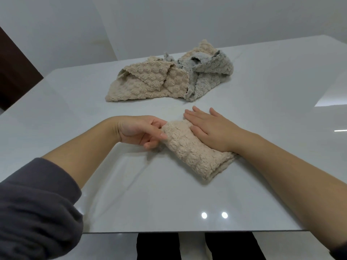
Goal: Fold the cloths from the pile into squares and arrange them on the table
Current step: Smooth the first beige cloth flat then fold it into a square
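Observation:
A beige fluffy cloth [193, 152], folded into a narrow strip, lies slantwise on the white table [150, 194] in front of me. My left hand [142, 131] pinches the strip's far left end between thumb and fingers. My right hand [208, 128] lies flat with straight fingers on the strip's upper right side, pressing it down. Farther back sits the pile of cloths [169, 77]: a beige one on the left and a grey one on the right, both crumpled and overlapping, with another beige cloth showing behind the grey.
The table's near edge [187, 231] runs just above my legs. A dark wooden panel [15, 72] stands past the table's left side. Bare glossy tabletop stretches to the left and right of my hands.

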`<state>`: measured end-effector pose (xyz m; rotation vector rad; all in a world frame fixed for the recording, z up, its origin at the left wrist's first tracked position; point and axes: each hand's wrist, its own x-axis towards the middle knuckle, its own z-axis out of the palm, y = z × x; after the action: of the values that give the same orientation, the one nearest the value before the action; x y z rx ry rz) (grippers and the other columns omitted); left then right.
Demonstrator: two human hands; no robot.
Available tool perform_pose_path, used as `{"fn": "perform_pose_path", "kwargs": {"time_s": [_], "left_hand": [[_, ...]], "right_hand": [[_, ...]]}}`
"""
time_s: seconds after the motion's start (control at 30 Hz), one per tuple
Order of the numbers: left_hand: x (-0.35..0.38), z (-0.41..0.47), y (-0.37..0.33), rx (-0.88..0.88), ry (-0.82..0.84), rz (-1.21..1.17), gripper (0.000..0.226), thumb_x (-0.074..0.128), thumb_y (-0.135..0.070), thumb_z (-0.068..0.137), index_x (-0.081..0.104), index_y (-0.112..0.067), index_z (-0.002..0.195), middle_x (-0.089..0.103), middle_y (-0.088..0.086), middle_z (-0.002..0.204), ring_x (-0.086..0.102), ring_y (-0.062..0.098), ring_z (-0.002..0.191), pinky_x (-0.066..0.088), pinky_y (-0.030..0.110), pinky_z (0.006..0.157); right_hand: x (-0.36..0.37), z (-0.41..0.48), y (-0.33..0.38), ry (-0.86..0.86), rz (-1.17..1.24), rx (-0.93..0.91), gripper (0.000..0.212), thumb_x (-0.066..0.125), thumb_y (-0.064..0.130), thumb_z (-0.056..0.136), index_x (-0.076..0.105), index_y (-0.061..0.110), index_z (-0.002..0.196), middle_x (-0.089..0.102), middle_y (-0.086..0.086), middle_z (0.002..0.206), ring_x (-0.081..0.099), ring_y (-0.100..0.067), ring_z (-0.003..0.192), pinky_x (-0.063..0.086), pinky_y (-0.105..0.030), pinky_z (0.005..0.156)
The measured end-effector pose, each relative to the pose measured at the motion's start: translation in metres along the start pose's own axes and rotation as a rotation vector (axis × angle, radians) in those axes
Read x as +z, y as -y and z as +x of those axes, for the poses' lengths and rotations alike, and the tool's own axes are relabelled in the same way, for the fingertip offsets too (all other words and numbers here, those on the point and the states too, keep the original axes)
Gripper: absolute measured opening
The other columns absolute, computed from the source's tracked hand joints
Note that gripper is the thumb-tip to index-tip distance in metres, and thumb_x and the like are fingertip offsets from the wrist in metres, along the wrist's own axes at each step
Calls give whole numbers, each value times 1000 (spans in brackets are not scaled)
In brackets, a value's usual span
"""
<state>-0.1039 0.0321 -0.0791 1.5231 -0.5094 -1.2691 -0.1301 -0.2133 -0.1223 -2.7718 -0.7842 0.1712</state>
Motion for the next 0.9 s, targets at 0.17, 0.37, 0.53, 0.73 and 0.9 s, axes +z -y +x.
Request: {"fn": "perform_pose_path", "kwargs": {"time_s": [0.17,0.37,0.53,0.73,0.9], "left_hand": [[7,-10,5,-11,-304,-63,57,82,-30,70,51,-6,111,65,4,82,61,16,64,56,31,59],[56,2,7,-89,-1077,18,39,56,-32,94,43,-6,120,69,16,81,67,28,54,54,31,47],[78,28,6,-88,-1177,98,61,62,-26,86,28,-18,136,70,13,76,69,28,55,54,30,49],[55,48,-4,32,-1279,307,65,61,-25,90,26,-17,144,68,5,90,66,19,82,54,34,76],[58,40,3,111,-1298,484,34,54,-30,94,49,-21,126,59,-9,106,63,13,85,55,41,82]], "right_hand": [[1,-1,7,-17,-9,95,55,15,36,105,11,17,156,6,5,164,-2,-10,150,-7,-47,120],[0,1,17,-70,-39,243,55,16,34,105,16,14,155,9,1,164,2,-16,150,-9,-53,118],[0,0,22,-91,-63,331,57,15,37,104,13,13,155,6,-2,164,-1,-19,151,-11,-58,116],[-11,2,21,-275,-33,283,57,16,37,104,10,11,156,5,-3,164,-3,-19,151,-7,-53,119],[-3,6,22,-130,-26,221,57,18,37,105,12,12,155,6,-4,164,1,-21,151,-1,-46,121]]}}
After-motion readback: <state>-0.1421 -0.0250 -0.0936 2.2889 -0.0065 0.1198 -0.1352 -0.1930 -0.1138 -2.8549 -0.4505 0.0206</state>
